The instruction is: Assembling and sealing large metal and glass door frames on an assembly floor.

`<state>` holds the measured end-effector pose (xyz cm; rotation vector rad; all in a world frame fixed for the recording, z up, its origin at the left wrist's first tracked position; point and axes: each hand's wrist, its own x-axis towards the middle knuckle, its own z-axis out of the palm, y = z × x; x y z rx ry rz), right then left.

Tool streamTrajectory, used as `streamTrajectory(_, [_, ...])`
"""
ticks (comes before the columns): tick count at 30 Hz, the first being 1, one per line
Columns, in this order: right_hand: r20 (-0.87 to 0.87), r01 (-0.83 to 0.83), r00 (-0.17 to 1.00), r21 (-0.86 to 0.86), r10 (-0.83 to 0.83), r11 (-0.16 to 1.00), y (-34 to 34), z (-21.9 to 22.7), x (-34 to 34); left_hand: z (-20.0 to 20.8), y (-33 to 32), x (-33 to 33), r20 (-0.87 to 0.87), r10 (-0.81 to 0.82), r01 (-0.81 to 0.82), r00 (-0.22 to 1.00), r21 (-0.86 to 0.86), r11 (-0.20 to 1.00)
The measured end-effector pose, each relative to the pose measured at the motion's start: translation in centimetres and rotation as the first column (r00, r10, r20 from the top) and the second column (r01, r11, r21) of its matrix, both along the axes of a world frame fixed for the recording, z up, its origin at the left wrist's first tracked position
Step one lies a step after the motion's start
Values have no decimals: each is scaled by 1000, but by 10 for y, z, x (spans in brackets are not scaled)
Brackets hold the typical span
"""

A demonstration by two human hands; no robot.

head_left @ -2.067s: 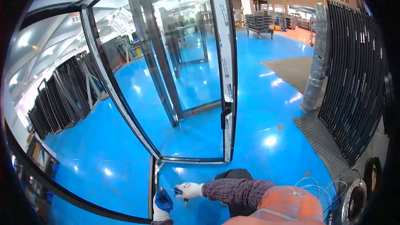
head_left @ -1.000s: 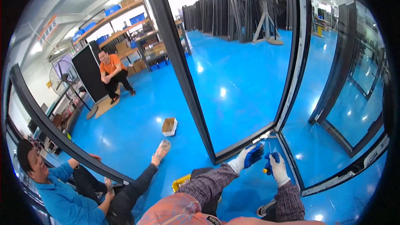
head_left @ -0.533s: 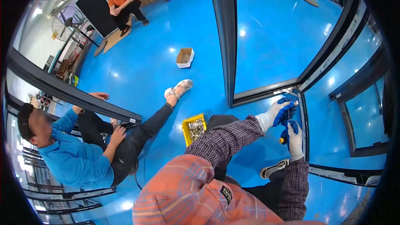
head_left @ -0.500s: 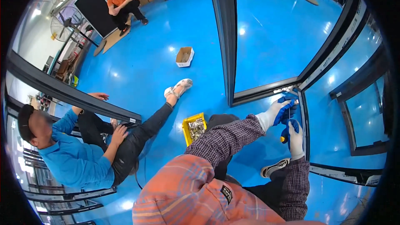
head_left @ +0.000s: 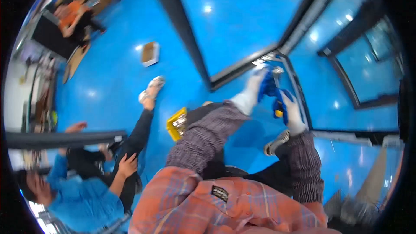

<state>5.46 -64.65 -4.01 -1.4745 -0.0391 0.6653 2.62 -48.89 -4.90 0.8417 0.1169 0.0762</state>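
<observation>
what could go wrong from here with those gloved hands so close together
A slip is one risk: the left hand is just beyond what looks like a yellow-ended screwdriver in the right hand, so it might get jabbed. Also, the open yellow bin sits beside the person's bent leg; a shift could knock it, perhaps spilling the metal pieces inside.

Looks like a workshop, judging by dark frames, a shiny blue floor and a yellow bin of metal parts.
</observation>
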Motion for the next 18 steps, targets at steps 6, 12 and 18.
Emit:
streamTrajectory(6, [-33,-58,997,181,65,982,2,8,-1,-16,7,19,-118,-122,85,985,-278,957])
streamTrajectory(12, [19,-102,995,158,101,982,0,13,1,-18,8,15,-71,-65,42,995,-285,958])
streamTrajectory(18, [15,-142,990,189,142,972,-3,18,1,-11,5,13,-125,-58,33,990,-191,981])
